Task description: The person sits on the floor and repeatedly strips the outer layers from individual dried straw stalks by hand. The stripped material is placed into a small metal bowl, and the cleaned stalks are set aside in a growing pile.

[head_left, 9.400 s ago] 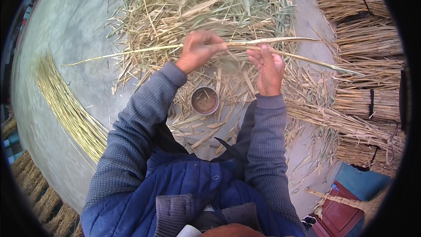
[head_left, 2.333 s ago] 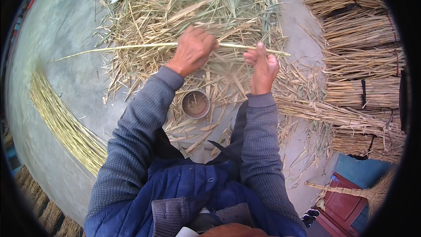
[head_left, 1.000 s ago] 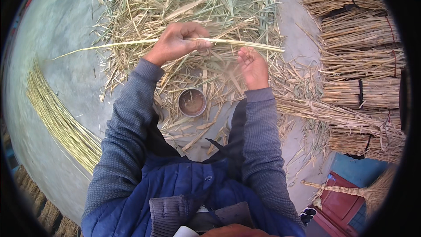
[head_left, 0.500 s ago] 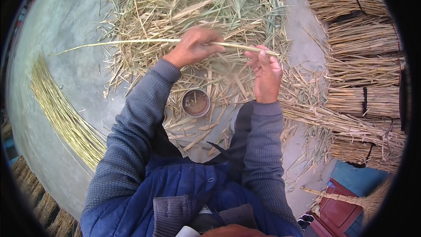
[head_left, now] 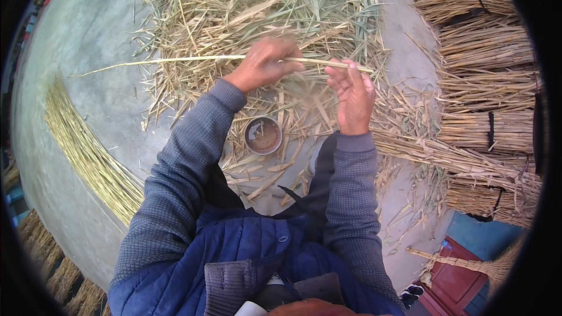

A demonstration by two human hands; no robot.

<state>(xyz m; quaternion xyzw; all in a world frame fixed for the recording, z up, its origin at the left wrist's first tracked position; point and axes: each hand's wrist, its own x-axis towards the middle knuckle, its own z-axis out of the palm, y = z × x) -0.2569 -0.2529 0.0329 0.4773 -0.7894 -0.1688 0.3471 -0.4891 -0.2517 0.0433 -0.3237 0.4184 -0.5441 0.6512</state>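
Observation:
A long, thin pale-yellow stalk (head_left: 193,58) lies almost level across the view, its fine tip bending down at the left. My left hand (head_left: 266,63) is closed round its thicker part. Close to the stalk's right end, my right hand (head_left: 354,96) has it loosely between thumb and curled fingers, the palm partly turned up. Below the hands, a small round metal bowl (head_left: 263,150) holds brownish liquid with a few bits in it. A fanned bundle of yellow-green stalks (head_left: 93,152) rests on the floor beside my left arm.
A heap of dry leaves and husks (head_left: 234,9) spreads beyond my hands. Tied bundles of reed-like stalks (head_left: 486,52) are stacked along the right, with loose dry stalks (head_left: 433,155) reaching toward my right forearm. A dark red panel (head_left: 456,275) and a broom-like bundle (head_left: 480,266) lie lower right.
My left hand and the stalk have shifted very slightly to the right. The right hand stays by the stalk's end, its fingers slightly more extended.

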